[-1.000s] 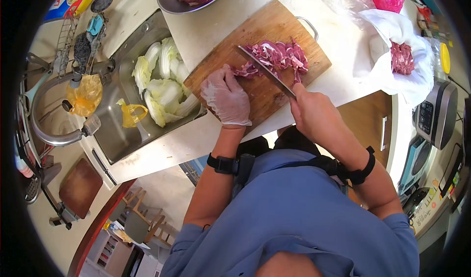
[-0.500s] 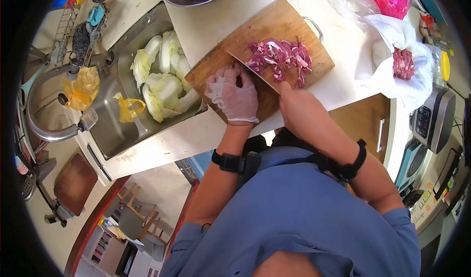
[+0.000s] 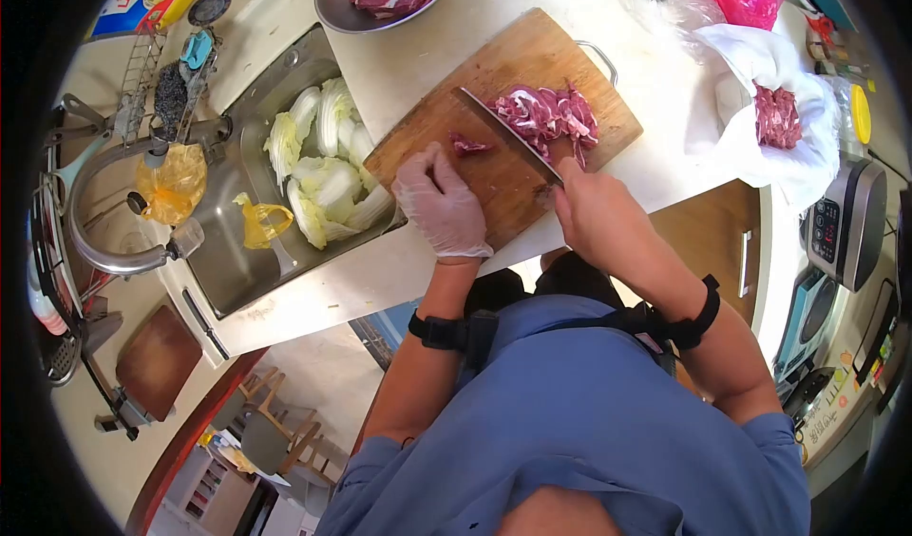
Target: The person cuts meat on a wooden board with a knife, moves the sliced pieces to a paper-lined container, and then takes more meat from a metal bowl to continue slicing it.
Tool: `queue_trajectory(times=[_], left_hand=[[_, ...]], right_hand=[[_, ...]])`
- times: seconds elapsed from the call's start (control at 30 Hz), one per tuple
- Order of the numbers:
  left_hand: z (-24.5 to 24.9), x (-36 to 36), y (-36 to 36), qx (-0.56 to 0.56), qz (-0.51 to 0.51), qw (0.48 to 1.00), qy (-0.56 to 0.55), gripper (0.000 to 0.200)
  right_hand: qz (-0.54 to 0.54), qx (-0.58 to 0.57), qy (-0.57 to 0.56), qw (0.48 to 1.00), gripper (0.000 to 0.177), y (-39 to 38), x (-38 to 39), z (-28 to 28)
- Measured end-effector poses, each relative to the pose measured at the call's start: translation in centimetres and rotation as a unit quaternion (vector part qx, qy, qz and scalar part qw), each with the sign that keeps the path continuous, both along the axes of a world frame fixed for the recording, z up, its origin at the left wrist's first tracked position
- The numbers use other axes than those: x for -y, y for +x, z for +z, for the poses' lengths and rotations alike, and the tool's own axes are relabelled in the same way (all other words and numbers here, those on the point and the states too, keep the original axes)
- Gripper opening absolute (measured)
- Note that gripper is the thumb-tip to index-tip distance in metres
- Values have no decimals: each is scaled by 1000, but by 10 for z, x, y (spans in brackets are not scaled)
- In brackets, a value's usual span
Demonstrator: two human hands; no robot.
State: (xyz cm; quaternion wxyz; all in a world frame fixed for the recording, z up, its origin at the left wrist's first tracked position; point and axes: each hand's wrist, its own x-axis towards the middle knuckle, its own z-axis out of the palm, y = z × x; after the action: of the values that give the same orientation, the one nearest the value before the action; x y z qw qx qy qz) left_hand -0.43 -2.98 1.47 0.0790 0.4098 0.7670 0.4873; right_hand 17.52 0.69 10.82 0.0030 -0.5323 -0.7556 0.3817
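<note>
Clear-gloved left hand [image 3: 440, 206]: fingers parted, over edge of brown wooden board [image 3: 432, 123]. Your bare right hand [image 3: 605, 215]: gripping steel knife [image 3: 513, 135], handle hidden.

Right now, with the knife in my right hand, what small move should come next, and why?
I'd probably pick up the loose meat piece with your gloved left hand: it lies close to that hand, and the kitchen knife stands between it and the sliced meat.
</note>
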Motion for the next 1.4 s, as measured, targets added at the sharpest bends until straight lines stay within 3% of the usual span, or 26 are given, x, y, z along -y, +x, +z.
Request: queue_trajectory(times=[0.03,0.13,0.23,0.47,0.53,0.73,1.07,1.13,1.4], left_hand=[[-1,3,-1,-86,-26,995,-47,11],[2,2,0,-175,-55,981,-65,10],[-3,0,-1,-148,-56,985,-67,8],[-1,3,-7,-108,-76,991,-31,11],[-1,0,-5,-75,-41,996,-34,10],[5,-5,-1,-166,-82,976,-111,15],[16,-20,2,-195,-127,965,-121,17],[12,-16,1,4,-32,999,1,16],[-2,-11,4,-97,-107,989,-37,14]], right_hand=[[17,-1,11,1000,15,0,2,1],[19,4,-9,1000,14,4,14,-1],[33,13,-58,998,15,10,31,6],[3,-8,-14,1000,15,12,21,9],[2,-8,-24,1000,14,3,22,9],[-5,-4,-15,1000,15,-5,21,6],[-34,2,-19,999,16,-1,21,8],[-55,-18,-21,998,16,-3,19,13],[-3,4,-11,1000,18,-13,20,0]])
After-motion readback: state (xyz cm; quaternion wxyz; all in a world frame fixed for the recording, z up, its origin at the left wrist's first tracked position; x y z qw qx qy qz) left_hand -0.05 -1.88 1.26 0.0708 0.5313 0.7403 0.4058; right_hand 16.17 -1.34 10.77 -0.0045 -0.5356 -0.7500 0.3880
